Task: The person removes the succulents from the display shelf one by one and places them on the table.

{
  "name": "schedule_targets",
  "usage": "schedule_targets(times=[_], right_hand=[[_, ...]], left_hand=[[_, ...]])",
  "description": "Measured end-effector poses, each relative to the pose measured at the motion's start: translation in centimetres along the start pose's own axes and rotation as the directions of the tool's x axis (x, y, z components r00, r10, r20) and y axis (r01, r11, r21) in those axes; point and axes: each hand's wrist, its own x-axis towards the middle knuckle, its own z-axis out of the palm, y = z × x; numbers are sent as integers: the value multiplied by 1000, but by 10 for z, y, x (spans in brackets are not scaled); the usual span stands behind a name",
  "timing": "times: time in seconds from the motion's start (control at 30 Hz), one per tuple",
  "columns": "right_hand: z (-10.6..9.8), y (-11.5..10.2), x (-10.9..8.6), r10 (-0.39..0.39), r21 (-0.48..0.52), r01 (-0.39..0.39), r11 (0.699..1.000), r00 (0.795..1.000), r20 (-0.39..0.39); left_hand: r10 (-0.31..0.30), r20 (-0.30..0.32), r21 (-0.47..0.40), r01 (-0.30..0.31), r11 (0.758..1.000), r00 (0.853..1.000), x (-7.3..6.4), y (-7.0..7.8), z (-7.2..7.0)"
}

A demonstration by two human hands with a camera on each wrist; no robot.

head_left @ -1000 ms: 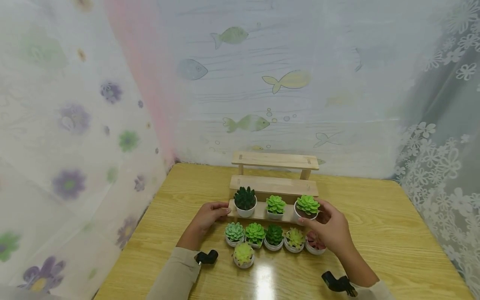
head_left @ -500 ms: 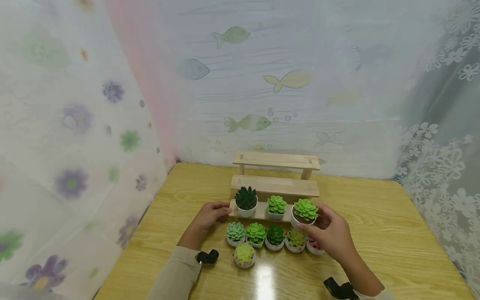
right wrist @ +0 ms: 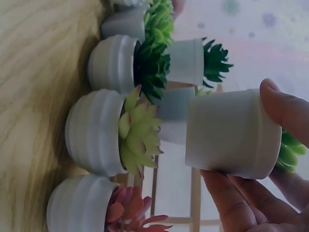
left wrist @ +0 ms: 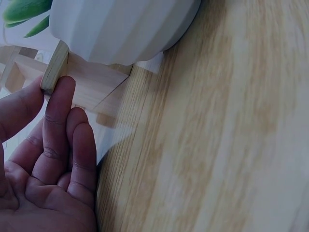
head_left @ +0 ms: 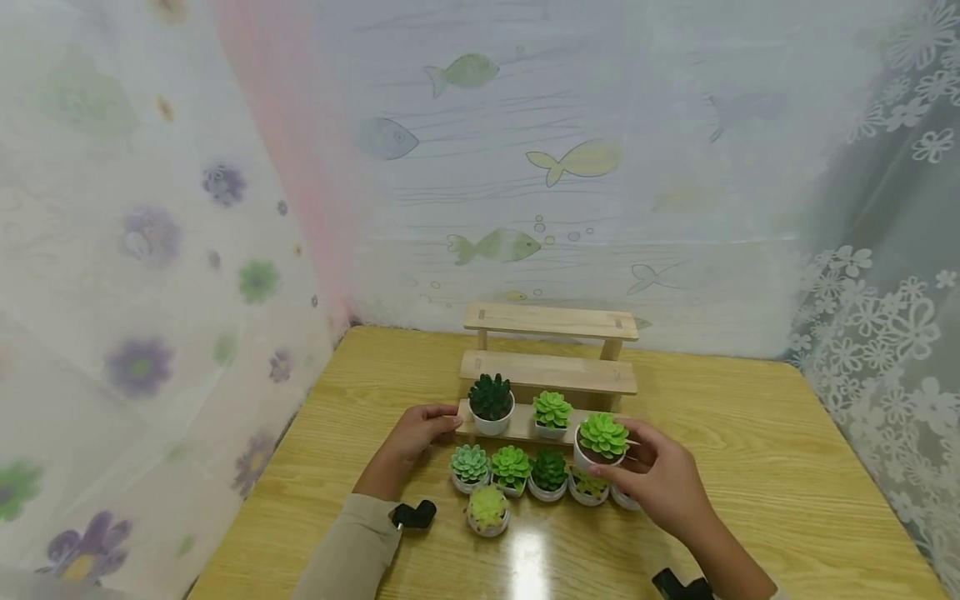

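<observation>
My left hand (head_left: 415,435) pinches the left end of the lowest tier of a wooden three-step plant stand (head_left: 547,372) between thumb and fingers; the left wrist view shows the board's edge (left wrist: 56,67) in that pinch. In my right hand (head_left: 663,479) is a bright green potted succulent (head_left: 602,437), gripped round its smooth white pot (right wrist: 231,133), held off the stand above the front row. A dark green potted succulent (head_left: 491,405) and a smaller bright green one (head_left: 552,413) stand on the lowest tier.
In front of the stand, several potted succulents line the table (head_left: 765,450), among them a dark green one (head_left: 548,473) and a red one (right wrist: 133,209). A yellow-green one (head_left: 487,508) sits nearer me. Printed curtains (head_left: 480,192) rise behind the table.
My right hand has moved the bright green succulent from the lowest tier's right end leftward and toward me, now over the front row. The left hand keeps its place on the stand.
</observation>
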Motion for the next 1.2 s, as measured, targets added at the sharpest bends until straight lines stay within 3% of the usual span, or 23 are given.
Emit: schedule_targets(times=[0.53,0.73,0.9,1.2], right_hand=[[14,-4,-13,-21,-43,23,999,999,36],[21,-10,-19,26,-54,-22,998,997,78],[29,-8,-23,43,2,-44,999,994,101],[40,2,-27,-71,27,68,997,986,153]], left_hand=[[9,-7,17,-9,1000,1000,-1,0,1],[11,-12,21,-11,1000,1000,0,0,1],[12,-15,20,-12,1000,1000,0,0,0],[8,-20,19,-7,1000,1000,-1,0,1]])
